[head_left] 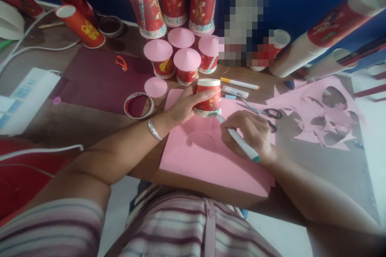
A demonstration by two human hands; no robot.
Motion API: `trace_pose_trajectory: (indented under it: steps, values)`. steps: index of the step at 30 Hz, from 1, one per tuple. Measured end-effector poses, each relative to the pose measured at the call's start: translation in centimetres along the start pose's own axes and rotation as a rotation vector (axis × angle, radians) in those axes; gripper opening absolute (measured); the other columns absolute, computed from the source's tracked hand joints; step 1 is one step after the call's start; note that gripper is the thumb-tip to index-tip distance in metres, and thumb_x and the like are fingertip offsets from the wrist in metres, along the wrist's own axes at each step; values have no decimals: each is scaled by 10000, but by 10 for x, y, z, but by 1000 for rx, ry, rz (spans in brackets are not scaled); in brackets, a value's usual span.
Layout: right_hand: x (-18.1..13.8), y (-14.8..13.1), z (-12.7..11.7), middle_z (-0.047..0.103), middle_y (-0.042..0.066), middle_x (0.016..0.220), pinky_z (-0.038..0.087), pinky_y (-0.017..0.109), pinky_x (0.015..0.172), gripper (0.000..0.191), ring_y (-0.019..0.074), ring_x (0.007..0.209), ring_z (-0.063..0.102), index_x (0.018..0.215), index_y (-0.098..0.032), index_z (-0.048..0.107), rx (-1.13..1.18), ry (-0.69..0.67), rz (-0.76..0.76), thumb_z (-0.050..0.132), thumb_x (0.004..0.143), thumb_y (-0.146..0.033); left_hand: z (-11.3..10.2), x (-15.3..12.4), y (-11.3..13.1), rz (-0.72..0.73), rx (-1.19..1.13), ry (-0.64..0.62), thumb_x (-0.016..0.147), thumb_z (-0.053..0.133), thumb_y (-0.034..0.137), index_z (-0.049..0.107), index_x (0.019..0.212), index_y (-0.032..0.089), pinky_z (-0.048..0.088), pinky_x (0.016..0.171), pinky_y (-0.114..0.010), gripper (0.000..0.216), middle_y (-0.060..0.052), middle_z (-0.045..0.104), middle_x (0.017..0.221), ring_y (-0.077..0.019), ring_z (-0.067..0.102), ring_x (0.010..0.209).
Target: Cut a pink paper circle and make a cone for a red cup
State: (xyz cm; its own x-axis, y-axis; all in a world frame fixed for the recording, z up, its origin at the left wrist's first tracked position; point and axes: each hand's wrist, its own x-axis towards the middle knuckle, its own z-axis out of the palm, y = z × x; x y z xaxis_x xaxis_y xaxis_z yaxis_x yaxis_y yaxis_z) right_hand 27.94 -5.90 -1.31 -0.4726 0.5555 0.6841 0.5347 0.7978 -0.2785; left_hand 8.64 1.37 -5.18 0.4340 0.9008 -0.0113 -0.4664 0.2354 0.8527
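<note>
My left hand point(188, 104) is wrapped round a red paper cup point(212, 102), which is tilted with its white base up and has teal marks along its lower white rim. In my right hand point(249, 132) is a white marker point(245, 144) with a green end, its tip at or very near the cup's rim. Below both hands lies a stack of pink paper point(193, 152), with a faint curved outline on the top sheet. Just beyond the cup stand several red cups with pink cone tops, such as the decorated cup point(187, 66).
Scissors point(273, 114), a glue stick point(235, 91) and a yellow marker point(239, 83) lie right of the cup. Cut pink scraps point(304, 108) spread further right, before long cardboard tubes point(301, 54). A tape roll point(125, 108) and a pink disc point(155, 87) sit at left.
</note>
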Motion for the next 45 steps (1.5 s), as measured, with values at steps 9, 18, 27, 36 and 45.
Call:
trace_pose_trajectory:
  steps: [9, 18, 27, 36, 45]
  values:
    - [1, -3, -1, 611, -28, 670, 495, 285, 556, 237, 141, 570, 580, 876, -226, 558, 28, -34, 23, 605, 849, 4, 0, 0, 0, -2, 37, 6, 833, 829, 375, 693, 1091, 176, 581, 821, -311, 353, -53, 743, 989, -185, 707, 915]
    - [0, -5, 2, 623, -26, 668, 492, 275, 551, 232, 141, 563, 589, 863, -229, 561, 60, -36, 46, 579, 823, -2, -2, -1, -1, 7, 87, -13, 855, 819, 405, 708, 1110, 185, 581, 854, -339, 355, -57, 754, 1016, -205, 718, 950]
    - [0, -6, 2, 626, -24, 680, 502, 275, 557, 206, 141, 565, 590, 853, -226, 586, 80, -49, 55, 575, 837, -20, -1, -2, 0, -9, 110, -4, 850, 827, 422, 705, 1070, 189, 585, 832, -330, 343, -58, 747, 1018, -205, 714, 948]
    - [-2, -6, 3, 636, -36, 681, 541, 277, 577, 235, 141, 589, 629, 899, -245, 562, 98, -7, 6, 604, 859, -16, 2, -1, 2, 7, 117, -16, 837, 828, 431, 708, 1041, 182, 571, 801, -315, 343, -57, 737, 980, -194, 695, 906]
    - [0, -4, 1, 684, -22, 698, 574, 288, 575, 210, 150, 597, 667, 945, -232, 591, 96, -3, -41, 639, 892, -34, 1, -2, 1, 14, 110, -4, 831, 829, 445, 710, 1045, 191, 566, 811, -328, 352, -51, 735, 978, -195, 696, 902]
